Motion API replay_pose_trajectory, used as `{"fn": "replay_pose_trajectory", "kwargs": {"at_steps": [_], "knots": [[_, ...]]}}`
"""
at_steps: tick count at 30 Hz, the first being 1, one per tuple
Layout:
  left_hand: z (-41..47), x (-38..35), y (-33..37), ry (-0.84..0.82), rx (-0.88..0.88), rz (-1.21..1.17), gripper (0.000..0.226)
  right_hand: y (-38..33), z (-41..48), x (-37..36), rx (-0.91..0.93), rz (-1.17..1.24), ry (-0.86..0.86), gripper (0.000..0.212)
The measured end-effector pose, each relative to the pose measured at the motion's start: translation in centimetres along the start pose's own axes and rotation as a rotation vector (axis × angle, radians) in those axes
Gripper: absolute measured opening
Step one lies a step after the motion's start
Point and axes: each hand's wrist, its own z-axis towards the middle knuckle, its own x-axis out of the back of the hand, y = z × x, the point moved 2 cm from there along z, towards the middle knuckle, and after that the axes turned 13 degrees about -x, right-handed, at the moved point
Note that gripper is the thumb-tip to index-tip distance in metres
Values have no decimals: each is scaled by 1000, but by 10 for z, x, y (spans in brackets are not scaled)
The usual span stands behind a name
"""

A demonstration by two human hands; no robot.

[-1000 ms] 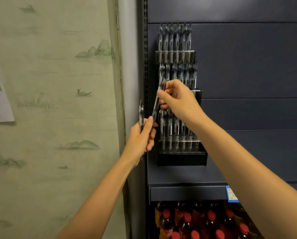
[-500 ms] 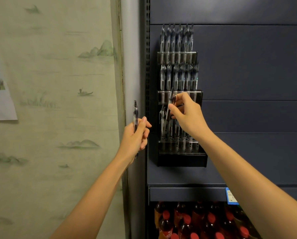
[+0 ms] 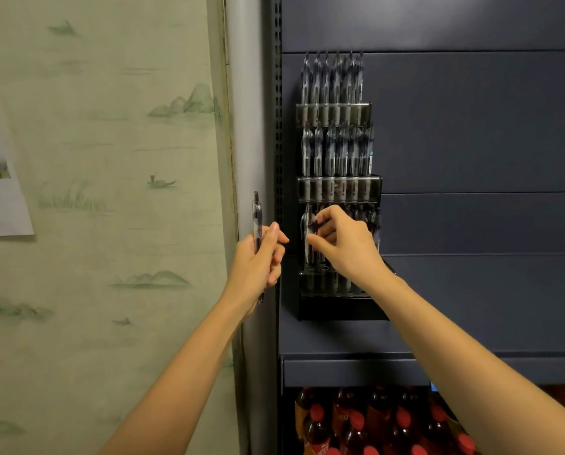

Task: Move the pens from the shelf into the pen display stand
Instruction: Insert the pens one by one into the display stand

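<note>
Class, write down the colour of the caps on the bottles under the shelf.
Red. The bottle caps show best in the head view, near the bottom edge.

Item: one view, head-worn, wide-angle. It looks from your own head straight at the dark shelving panel (image 3: pixel 471 142), tilted slightly down. Range is near: your right hand (image 3: pixel 343 244) reaches the pen display stand (image 3: pixel 338 185), which sits centre frame. The papered wall (image 3: pixel 93 224) fills the left side, red-capped bottles (image 3: pixel 356 421) line the bottom edge, and both your forearms enter from below.

Shop: stocked shelving (image 3: pixel 471 369), bottled drinks (image 3: pixel 356 425)
</note>
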Motion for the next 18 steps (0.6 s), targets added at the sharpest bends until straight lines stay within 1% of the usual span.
{"fn": "replay_pose_trajectory", "kwargs": {"at_steps": [9,11,14,16,18], "knots": [[-2,-5,-1,-9,6,-23,30,5,-6,1,-8,-28,22,25],[-2,-8,-1,-13,3,-27,30,2,-8,7,7,-28,72,23],[-1,-13,0,-19,2,-27,30,-11,-12,18,53,40,159,11],[-1,-18,3,-25,8,-21,30,-25,-15,22,107,112,115,8],[-1,-23,6,-21,17,-13,30,-39,-18,21,145,131,30,15]]}}
